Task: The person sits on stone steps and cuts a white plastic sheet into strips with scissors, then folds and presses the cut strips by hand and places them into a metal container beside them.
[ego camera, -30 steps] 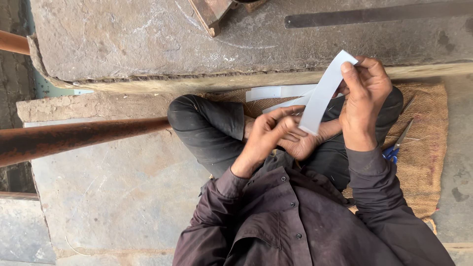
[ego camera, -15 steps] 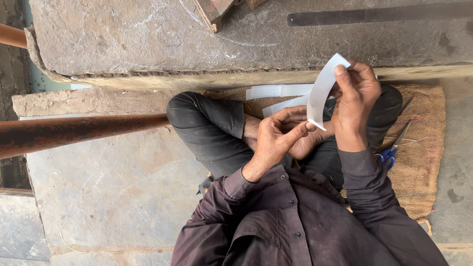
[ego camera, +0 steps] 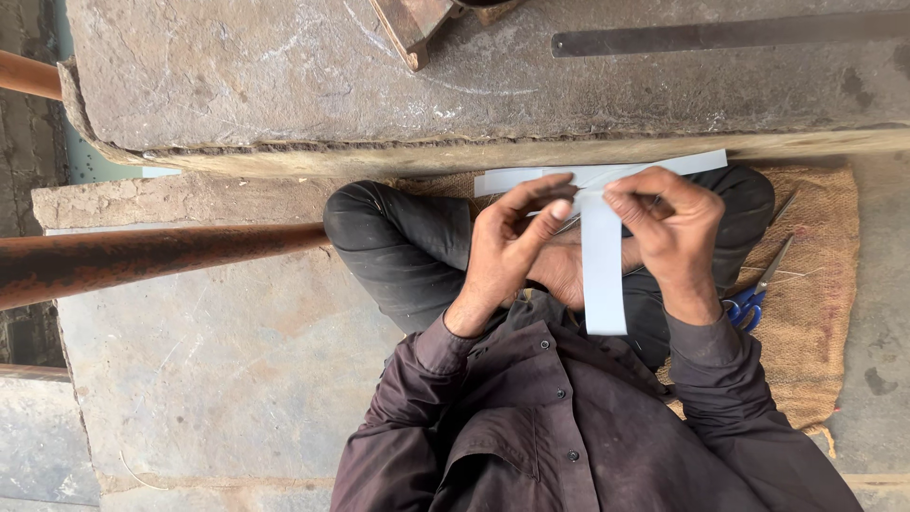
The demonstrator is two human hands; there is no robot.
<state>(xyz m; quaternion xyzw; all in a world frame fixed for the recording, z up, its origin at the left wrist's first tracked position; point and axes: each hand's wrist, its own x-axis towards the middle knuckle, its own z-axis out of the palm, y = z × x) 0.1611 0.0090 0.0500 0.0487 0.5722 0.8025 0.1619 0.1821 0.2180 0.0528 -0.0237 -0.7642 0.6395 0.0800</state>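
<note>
Left hand: the left hand is curled nearly closed, thumb and forefinger pinching the top end of the strip.
Right hand: the right hand is bent over the same top end, fingertips closed on it from the other side.
Strip: a white paper strip, held between the two hands above the lap; its top is at the fingertips and its free end hangs toward the chest, between the wrists.
Other strips: more white strips lie on the burlap mat, just beyond the hands.
Scissors: blue-handled scissors lie on the mat, near the right wrist.
Slab: a stone slab lies beyond the knees.
Pipe: a rusty pipe lies off the left knee.
</note>
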